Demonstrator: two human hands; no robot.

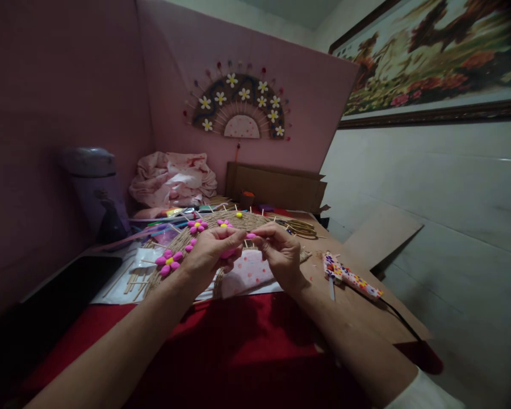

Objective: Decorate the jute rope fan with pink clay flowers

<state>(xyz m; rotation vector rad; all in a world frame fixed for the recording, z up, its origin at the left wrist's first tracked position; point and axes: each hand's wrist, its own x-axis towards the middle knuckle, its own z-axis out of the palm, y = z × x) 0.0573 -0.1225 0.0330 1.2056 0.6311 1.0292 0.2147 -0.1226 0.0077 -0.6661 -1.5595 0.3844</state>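
My left hand (217,247) and my right hand (280,250) meet over a twine-covered fan shape (215,218) on the table. Between their fingertips is a small piece of pink clay (251,236), pinched from both sides. More pink shows under my left hand; whether it is held there or lies on the fan, I cannot tell. Pink flowers with yellow centres, such as this clay flower (169,262), sit on the twine, and a lone yellow dot (239,215) lies near the top edge. Below my hands is the fan's pale spotted centre (249,272), partly covered.
To the right lies a flower-patterned glue gun (349,276) with a black cord. A dark flat object (72,284) is at the left. Behind stand a purple flask (96,193), bunched pink cloth (174,179) and cardboard (276,187). A finished fan (238,105) hangs on the pink backing.
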